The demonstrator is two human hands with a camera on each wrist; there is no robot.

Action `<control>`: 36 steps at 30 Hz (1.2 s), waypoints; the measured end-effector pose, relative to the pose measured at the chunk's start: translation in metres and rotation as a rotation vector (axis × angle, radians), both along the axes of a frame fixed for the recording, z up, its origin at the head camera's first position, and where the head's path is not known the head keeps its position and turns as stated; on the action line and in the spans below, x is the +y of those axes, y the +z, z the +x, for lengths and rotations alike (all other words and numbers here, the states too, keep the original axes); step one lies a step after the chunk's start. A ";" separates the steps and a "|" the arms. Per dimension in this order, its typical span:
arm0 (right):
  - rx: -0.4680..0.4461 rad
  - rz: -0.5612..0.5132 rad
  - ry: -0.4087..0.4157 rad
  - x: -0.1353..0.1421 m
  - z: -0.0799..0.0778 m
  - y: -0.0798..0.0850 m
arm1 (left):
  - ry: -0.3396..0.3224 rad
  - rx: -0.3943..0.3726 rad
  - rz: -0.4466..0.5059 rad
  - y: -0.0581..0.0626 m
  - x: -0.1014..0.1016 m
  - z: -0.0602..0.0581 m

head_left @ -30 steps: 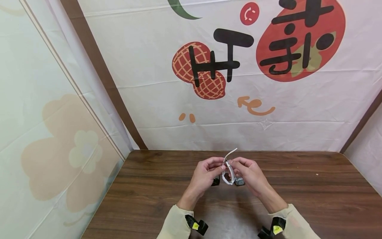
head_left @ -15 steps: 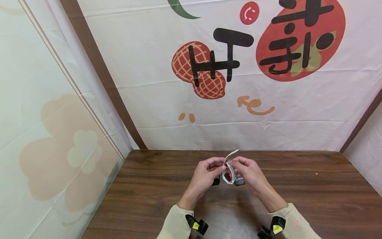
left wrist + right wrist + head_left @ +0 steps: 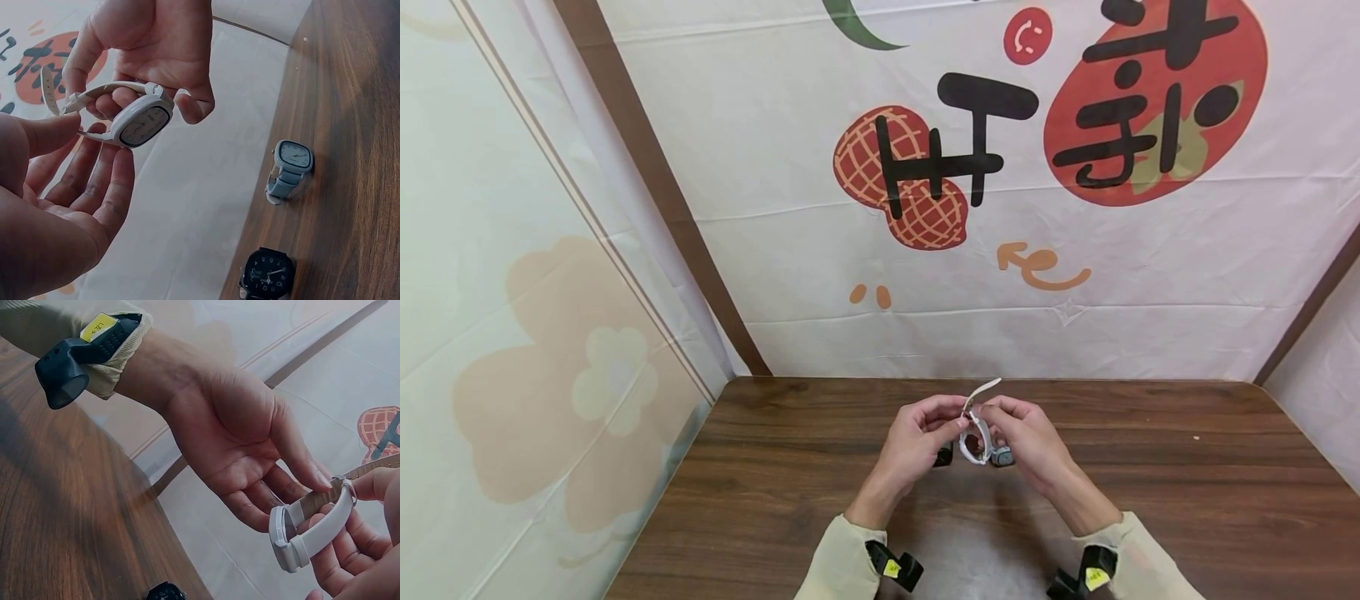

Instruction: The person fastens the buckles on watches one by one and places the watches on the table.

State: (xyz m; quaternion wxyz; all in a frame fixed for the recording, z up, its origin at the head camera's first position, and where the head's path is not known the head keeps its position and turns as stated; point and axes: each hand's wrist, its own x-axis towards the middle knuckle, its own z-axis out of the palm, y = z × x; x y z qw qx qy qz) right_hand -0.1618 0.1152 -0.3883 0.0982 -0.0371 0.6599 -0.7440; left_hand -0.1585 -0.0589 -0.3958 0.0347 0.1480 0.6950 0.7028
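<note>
Both hands hold a white wristwatch [image 3: 145, 128] above the table, its strap bent round into a loop. In the head view my left hand [image 3: 913, 446] pinches the strap near the buckle, thumb against it. From the other side, my right hand [image 3: 1030, 437] pinches the strap by the buckle [image 3: 340, 481] too. The strap's free end [image 3: 983, 387] sticks up past the fingers. The left wrist view shows the watch's dial facing outward, and the right wrist view shows the tan inner side of the strap. Fingers hide part of the buckle.
A light blue watch [image 3: 295, 156] and a black watch [image 3: 269, 273] stand on the brown wooden table [image 3: 775, 492] just behind the hands. A printed white cloth [image 3: 790, 250] hangs at the table's far edge. A tiny pale speck [image 3: 1196, 437] lies at the right.
The strap's free end has dropped slightly and leans further right. The watch loop has turned a little and looks rounder. Both hands stay almost in place.
</note>
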 end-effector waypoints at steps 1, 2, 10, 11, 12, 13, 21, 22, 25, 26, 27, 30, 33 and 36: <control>-0.001 0.000 -0.001 0.000 0.000 0.000 | -0.002 0.002 0.003 0.000 0.000 0.000; -0.002 -0.002 -0.002 -0.001 0.000 0.000 | -0.003 0.003 0.006 0.000 0.000 0.000; -0.010 -0.036 -0.027 -0.004 0.002 0.000 | 0.006 0.016 -0.007 0.000 0.000 0.001; -0.010 -0.044 -0.034 -0.005 0.002 0.000 | 0.007 0.019 -0.008 0.000 0.000 0.001; -0.007 -0.050 -0.039 -0.006 0.003 0.000 | 0.006 0.020 -0.005 0.000 0.000 0.001; -0.004 -0.055 -0.043 -0.007 0.003 0.000 | 0.005 0.022 -0.003 0.000 0.000 0.001; 0.010 -0.056 -0.109 -0.011 0.006 0.002 | 0.006 0.047 0.002 -0.001 0.000 0.001; 0.012 -0.056 -0.117 -0.012 0.006 0.002 | 0.005 0.050 0.000 -0.001 0.000 0.001; 0.014 -0.063 -0.131 -0.013 0.007 0.002 | 0.003 0.064 -0.019 -0.001 -0.001 0.000; 0.013 -0.069 -0.131 -0.013 0.008 0.003 | 0.000 0.068 -0.024 -0.001 -0.001 0.000; 0.011 -0.071 -0.129 -0.013 0.008 0.003 | -0.002 0.070 -0.031 -0.001 -0.001 0.000; -0.001 -0.078 -0.117 -0.012 0.009 0.004 | -0.008 0.078 -0.047 -0.001 -0.003 0.001; -0.010 -0.087 -0.092 -0.010 0.009 0.004 | -0.024 0.072 -0.048 0.000 -0.004 0.001; -0.010 -0.110 -0.069 -0.009 0.009 0.004 | -0.039 0.064 -0.042 0.000 -0.005 0.002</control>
